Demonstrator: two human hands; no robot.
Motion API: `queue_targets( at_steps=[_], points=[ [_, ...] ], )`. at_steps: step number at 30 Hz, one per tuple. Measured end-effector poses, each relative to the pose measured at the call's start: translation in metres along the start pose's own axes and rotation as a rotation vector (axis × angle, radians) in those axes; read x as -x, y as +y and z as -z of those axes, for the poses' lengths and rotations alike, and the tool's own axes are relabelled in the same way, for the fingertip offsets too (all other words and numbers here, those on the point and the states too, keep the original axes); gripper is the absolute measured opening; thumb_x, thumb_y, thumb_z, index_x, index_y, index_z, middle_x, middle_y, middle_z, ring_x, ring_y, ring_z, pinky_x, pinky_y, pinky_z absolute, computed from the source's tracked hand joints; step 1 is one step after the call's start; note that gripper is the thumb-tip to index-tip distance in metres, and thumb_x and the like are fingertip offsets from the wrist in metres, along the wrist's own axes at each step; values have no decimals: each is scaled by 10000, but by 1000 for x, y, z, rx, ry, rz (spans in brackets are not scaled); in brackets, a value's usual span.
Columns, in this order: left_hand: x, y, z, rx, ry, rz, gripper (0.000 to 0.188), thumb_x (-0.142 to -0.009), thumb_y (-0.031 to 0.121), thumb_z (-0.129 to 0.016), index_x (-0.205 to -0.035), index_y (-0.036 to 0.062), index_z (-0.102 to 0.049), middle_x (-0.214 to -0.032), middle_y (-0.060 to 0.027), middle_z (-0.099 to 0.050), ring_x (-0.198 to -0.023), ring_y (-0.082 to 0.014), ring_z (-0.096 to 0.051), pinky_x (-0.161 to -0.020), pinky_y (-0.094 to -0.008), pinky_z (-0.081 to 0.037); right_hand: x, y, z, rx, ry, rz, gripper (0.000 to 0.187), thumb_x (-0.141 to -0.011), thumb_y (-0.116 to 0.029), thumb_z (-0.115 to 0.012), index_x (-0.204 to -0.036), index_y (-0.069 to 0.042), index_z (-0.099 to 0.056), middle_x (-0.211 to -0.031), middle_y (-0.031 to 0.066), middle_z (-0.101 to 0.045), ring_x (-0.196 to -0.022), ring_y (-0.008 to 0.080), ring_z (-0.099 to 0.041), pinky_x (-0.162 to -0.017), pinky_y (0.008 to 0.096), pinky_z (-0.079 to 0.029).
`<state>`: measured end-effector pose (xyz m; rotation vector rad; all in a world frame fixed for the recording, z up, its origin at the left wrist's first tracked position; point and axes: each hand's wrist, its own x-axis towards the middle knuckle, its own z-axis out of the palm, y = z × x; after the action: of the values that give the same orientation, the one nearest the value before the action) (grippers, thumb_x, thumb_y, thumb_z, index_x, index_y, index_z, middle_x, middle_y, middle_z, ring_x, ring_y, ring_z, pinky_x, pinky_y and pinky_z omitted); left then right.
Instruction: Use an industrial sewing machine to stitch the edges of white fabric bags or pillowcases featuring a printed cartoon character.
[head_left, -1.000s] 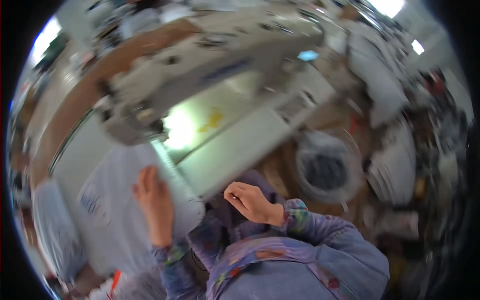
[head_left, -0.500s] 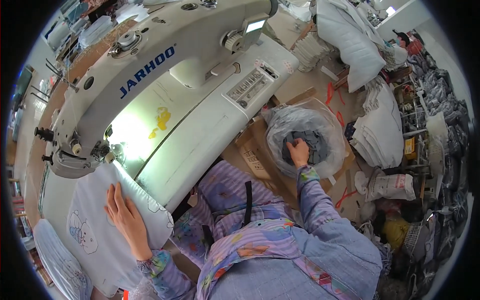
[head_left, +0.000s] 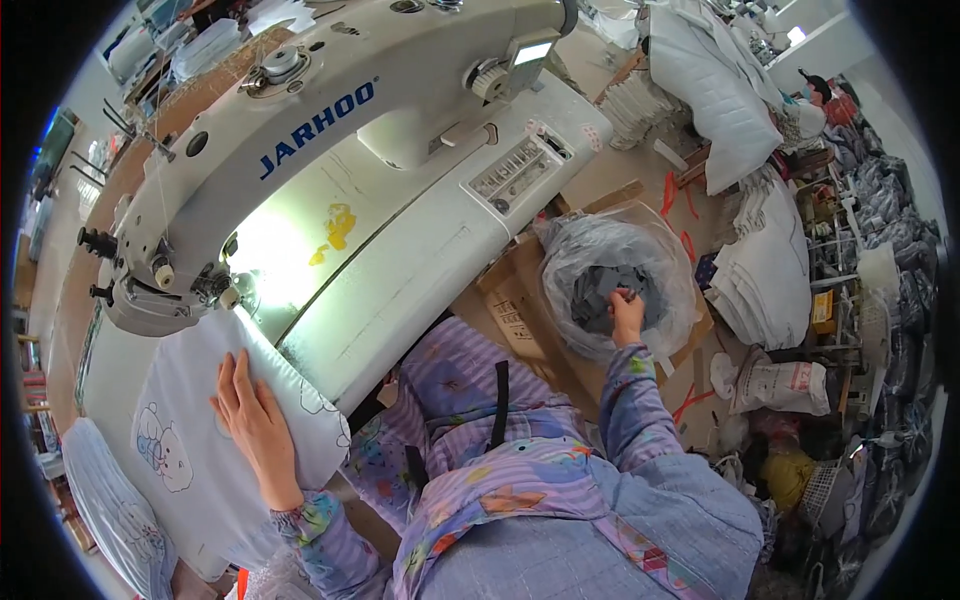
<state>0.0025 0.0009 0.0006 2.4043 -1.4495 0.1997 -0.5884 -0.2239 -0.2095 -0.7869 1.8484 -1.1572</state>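
Here, the left hand (head_left: 255, 425) lies flat, fingers slightly spread, over smooth white cloth (head_left: 195, 375), which could skew if that palm drags. The right hand (head_left: 627, 318) bunches its fingertips, any pinched scrap unclear, above flat grey scraps (head_left: 594, 291) inside a crinkly, round plastic bag (head_left: 573, 250).

The machine (head_left: 310, 125) before me looks like painted metal, smooth and glossy, its bed (head_left: 400, 285) scuffed. Below the machine's left end, the cloth (head_left: 205, 400) is smooth with a soft sheen. Near the machine's right end, the bag (head_left: 590, 240) is thin, crinkled, shiny plastic; the box (head_left: 512, 308), dull cardboard. My sleeve (head_left: 640, 415) is matt, wrinkled fabric.
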Motion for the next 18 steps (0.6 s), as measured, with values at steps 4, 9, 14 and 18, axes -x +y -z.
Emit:
queue_targets(
  at_steps=[4, 9, 14, 18],
  points=[
    [1, -7, 6, -54, 29, 55, 402, -1003, 77, -559, -1401, 117, -597, -1460, -122, -562, -1386, -312, -506, -1196, -534, -311, 41, -58, -38, -151, -80, 208, 153, -952, -61, -683, -1101, -31, -696, -806, -4, -622, -600, 83, -522, -522, 241, -411],
    [-11, 5, -5, 119, 119, 66, 319, -910, 43, -634, -1225, 89, -646, -1291, -109, -627, -1241, -313, -576, -1098, -522, -390, 182, -206, -129, -103, -553, 403, 178, -970, -26, -653, -1139, -2, -703, -854, -3, -605, -619, 61, -470, -562, 230, -382],
    [-8, 7, 2, 281, 218, 115, 272, -920, 62, -646, -1188, 106, -654, -1248, -98, -632, -1202, -329, -593, -1174, -556, -335, 294, -252, -258, 51, -1228, 1254, 180, -920, 84, -628, -1002, -38, -731, -1003, 55, -655, -809, 176, -639, -688, 294, -504],
    [-4, 3, 10, 382, 294, 128, 283, -910, 9, -617, -1179, 96, -636, -1219, -74, -646, -1172, -311, -615, -1178, -565, -324, 335, -238, -347, 33, -1551, 1250, 182, -874, 87, -643, -987, -46, -696, -1040, 87, -663, -904, 235, -662, -757, 320, -526]
  ],
)
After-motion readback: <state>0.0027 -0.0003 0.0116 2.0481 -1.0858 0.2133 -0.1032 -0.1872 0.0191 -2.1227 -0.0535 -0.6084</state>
